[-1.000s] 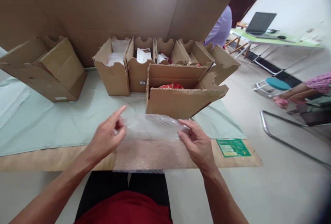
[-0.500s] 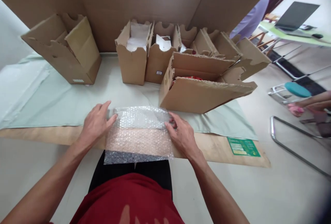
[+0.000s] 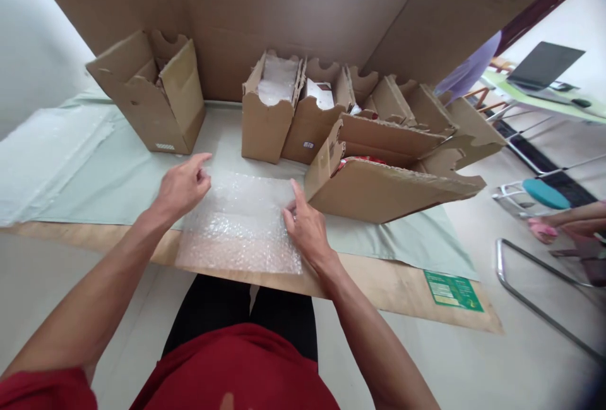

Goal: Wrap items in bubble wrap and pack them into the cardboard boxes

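A clear sheet of bubble wrap (image 3: 241,227) lies flat at the front of the table, partly on the pale green cloth and partly on bare wood. My left hand (image 3: 184,187) is at its upper left edge, the index finger stretched forward and the other fingers loosely bent. Along the right edge rests my right hand (image 3: 307,223), index finger extended and thumb apart from it. Neither hand visibly grips the sheet. Just beyond my right hand, a long open cardboard box (image 3: 388,186) with something red inside stands on the cloth.
Several open cardboard boxes (image 3: 267,129) line the back, some holding white items. Another cardboard box (image 3: 175,113) stands at the left, beside a stack of bubble wrap (image 3: 47,151). A green label (image 3: 452,290) is on the wooden edge (image 3: 379,283). A laptop (image 3: 544,72) sits on a table at right.
The bubble wrap has slid forward onto the table, and its near edge no longer hangs over my lap. Both hands have moved forward along its sides. The view has shifted slightly.
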A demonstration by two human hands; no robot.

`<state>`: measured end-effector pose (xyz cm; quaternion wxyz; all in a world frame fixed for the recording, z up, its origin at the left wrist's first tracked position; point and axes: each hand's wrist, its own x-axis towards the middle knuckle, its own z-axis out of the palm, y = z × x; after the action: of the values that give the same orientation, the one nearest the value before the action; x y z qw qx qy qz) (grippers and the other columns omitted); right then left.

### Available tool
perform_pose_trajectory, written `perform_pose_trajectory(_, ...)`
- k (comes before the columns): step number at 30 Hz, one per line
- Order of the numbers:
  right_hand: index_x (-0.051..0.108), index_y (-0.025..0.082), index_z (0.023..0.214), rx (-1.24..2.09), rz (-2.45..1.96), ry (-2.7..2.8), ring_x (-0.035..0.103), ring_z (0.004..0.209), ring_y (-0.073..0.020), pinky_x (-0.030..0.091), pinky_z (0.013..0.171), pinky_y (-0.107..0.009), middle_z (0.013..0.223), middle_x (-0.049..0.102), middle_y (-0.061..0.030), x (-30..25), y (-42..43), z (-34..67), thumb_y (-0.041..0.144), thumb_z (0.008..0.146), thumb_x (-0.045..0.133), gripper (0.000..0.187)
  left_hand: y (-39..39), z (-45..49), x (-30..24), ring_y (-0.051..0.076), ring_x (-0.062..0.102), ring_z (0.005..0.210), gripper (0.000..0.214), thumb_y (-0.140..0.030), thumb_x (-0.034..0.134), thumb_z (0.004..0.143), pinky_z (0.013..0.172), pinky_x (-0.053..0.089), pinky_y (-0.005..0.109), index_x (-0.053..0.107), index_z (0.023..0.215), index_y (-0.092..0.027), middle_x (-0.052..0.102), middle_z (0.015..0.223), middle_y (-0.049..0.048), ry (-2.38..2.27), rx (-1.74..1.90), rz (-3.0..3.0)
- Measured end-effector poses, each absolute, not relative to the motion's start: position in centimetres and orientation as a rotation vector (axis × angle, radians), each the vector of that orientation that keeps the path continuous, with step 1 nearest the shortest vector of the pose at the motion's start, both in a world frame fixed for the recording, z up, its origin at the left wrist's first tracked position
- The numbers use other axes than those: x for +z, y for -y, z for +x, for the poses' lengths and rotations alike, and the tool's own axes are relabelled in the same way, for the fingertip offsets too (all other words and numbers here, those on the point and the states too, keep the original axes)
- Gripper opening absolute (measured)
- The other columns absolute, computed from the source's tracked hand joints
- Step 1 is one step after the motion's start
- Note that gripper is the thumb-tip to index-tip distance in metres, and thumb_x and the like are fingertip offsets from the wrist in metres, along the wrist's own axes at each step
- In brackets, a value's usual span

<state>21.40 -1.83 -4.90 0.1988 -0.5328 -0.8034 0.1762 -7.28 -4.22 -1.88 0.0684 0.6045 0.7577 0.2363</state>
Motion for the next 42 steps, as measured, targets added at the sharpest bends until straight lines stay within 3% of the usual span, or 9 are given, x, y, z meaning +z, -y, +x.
perform_pose_trajectory(3,0.036,0.013,0.161,0.416,-1.616,2.3,0.072,0.092,-0.0314,0.056,0.08,-0.042,0.108,0.076,-0.0148,-5.7,1.1,21.4,0.022,0.093,0.054,0.072,2.7,-7.7,-3.6,0.031,0.067,0.102,0.06,-0.022,0.056,0.084,0.094,0.052,0.041,0.058,0.143,-0.013,0.073,0.105,0.0126,-2.297,0.515,1.88)
perform_pose_trajectory(6,0.039,0.014,0.159,0.292,-1.511,2.25,0.071,0.097,-0.0322,0.058,0.083,-0.045,0.117,0.074,-0.0164,-5.5,2.1,23.2,0.027,0.097,0.053,0.065,3.9,-7.4,-5.3,0.035,0.062,0.117,0.06,-0.029,0.06,0.088,0.104,0.049,0.048,0.054,0.146,-0.013,0.068,0.123,0.0177,-2.334,0.618,1.984)
perform_pose_trajectory(10,0.058,0.018,0.144,0.173,-1.284,2.307,0.065,0.121,-0.0327,0.053,0.104,-0.048,0.135,0.068,-0.0161,-3.8,3.0,23.0,0.026,0.1,0.051,0.045,6.2,-5.3,-5.7,0.035,0.054,0.134,0.047,-0.032,0.054,0.095,0.113,0.043,0.052,0.059,0.14,-0.017,0.058,0.146,0.0181,-2.197,0.763,2.195)
perform_pose_trajectory(14,0.055,0.015,0.149,0.272,-1.212,2.522,0.051,0.142,-0.0327,0.042,0.118,-0.05,0.159,0.05,-0.0168,-4.1,1.6,18.9,0.023,0.099,0.053,0.05,5.7,-2.4,-6.0,0.036,0.036,0.154,0.048,-0.034,0.052,0.1,0.123,0.032,0.054,0.057,0.144,-0.016,0.044,0.163,0.0185,-1.868,0.587,2.393)
perform_pose_trajectory(21,0.044,0.007,0.157,0.297,-1.359,2.636,0.027,0.159,-0.0334,0.026,0.127,-0.054,0.168,0.035,-0.0214,-8.1,1.3,20.2,0.041,0.104,0.05,0.063,6.9,-4.2,-7.5,0.041,0.024,0.159,0.06,-0.046,0.051,0.101,0.126,0.017,0.066,0.048,0.156,-0.021,0.036,0.169,0.0162,-1.85,0.251,2.331)
perform_pose_trajectory(27,0.044,0.014,0.158,0.259,-1.339,2.604,0.034,0.156,-0.0331,0.032,0.125,-0.056,0.167,0.039,-0.0184,-8.8,4.0,24.3,0.046,0.105,0.046,0.062,10.3,-6.5,-7.3,0.04,0.025,0.159,0.059,-0.048,0.048,0.102,0.125,0.02,0.065,0.051,0.154,-0.022,0.038,0.168,0.0158,-1.912,0.26,2.285)
perform_pose_trajectory(30,0.047,0.011,0.155,0.269,-1.341,2.57,0.036,0.155,-0.0348,0.035,0.123,-0.056,0.165,0.041,-0.0204,-7.7,4.4,24.0,0.045,0.106,0.043,0.06,10.5,-6.6,-6.5,0.035,0.028,0.159,0.057,-0.05,0.045,0.103,0.127,0.022,0.06,0.053,0.151,-0.021,0.041,0.167,0.016,-1.931,0.348,2.277)
perform_pose_trajectory(35,0.044,0.015,0.158,0.309,-1.222,2.564,0.03,0.158,-0.0304,0.03,0.127,-0.052,0.168,0.038,-0.0149,-5.8,2.4,19.3,0.039,0.105,0.045,0.058,8.0,-4.2,-5.6,0.033,0.027,0.159,0.055,-0.046,0.043,0.105,0.128,0.022,0.057,0.052,0.152,-0.02,0.038,0.168,0.016,-1.801,0.395,2.371)
perform_pose_trajectory(42,0.044,0.011,0.158,0.395,-1.261,2.677,0.028,0.159,-0.0304,0.025,0.129,-0.052,0.168,0.035,-0.0171,-7.2,1.7,19.1,0.037,0.104,0.05,0.06,8.3,-5.1,-7.6,0.035,0.025,0.16,0.059,-0.047,0.047,0.103,0.129,0.018,0.056,0.047,0.157,-0.022,0.035,0.17,0.014,-1.779,0.234,2.38)
